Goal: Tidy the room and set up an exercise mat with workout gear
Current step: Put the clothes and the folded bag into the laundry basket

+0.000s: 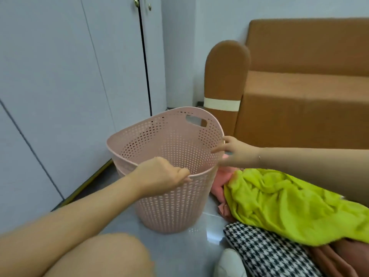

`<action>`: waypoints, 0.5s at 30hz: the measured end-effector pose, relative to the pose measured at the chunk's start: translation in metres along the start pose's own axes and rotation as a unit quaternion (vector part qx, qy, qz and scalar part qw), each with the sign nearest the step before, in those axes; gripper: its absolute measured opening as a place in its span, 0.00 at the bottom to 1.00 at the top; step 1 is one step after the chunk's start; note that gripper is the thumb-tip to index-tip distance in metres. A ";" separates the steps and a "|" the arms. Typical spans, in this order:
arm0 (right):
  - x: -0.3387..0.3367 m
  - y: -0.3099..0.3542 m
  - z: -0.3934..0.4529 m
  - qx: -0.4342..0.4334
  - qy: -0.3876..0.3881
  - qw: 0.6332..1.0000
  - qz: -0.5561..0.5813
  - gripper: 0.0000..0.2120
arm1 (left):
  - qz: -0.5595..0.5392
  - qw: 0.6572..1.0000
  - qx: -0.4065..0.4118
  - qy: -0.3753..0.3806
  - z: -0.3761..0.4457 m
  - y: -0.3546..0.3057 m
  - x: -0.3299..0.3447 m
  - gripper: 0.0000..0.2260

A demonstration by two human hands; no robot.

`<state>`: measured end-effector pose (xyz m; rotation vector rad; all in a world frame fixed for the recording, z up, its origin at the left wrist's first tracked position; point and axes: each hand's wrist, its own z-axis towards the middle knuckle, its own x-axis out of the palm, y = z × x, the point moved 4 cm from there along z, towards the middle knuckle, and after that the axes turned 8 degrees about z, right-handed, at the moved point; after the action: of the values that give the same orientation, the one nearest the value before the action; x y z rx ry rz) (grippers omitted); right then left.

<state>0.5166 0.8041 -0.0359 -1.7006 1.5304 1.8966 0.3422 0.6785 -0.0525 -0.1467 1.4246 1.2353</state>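
Your left hand (162, 173) reaches in from lower left, fist clenched on the pink basket (171, 206) near rim; your right hand (237, 150), fingers loosely spread, pinches its right rim.

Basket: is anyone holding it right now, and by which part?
Yes. The left hand grips the near rim of the pink basket; the right hand holds the right rim.

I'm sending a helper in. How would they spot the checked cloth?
Start at the brown sofa, then look down to the clothes pile on the floor beside the pink basket. The checked cloth lies nearest, under the lime cloth, the only black-and-white piece.
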 end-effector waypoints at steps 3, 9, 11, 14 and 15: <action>0.020 -0.004 -0.023 -0.094 0.030 0.980 -0.171 0.21 | 0.002 0.999 0.000 0.054 0.001 -0.012 -0.012 0.14; 0.041 -0.010 -0.032 -0.185 -0.017 0.970 -0.155 0.14 | 0.025 0.994 0.096 0.053 0.005 -0.013 -0.046 0.14; 0.039 -0.012 -0.038 -0.220 -0.066 0.969 -0.090 0.14 | 0.048 0.991 0.117 0.051 0.009 0.003 -0.049 0.15; 0.024 -0.036 -0.045 -0.211 -0.188 0.959 0.035 0.12 | 0.035 0.993 0.104 0.052 0.028 0.014 -0.045 0.20; 0.020 -0.055 -0.042 -0.170 -0.221 0.958 0.072 0.11 | 0.027 0.994 0.097 0.038 0.039 0.016 -0.041 0.21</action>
<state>0.5752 0.7882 -0.0749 -1.1653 1.2335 2.5191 0.3690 0.6911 -0.0021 -0.0226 1.6155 1.1387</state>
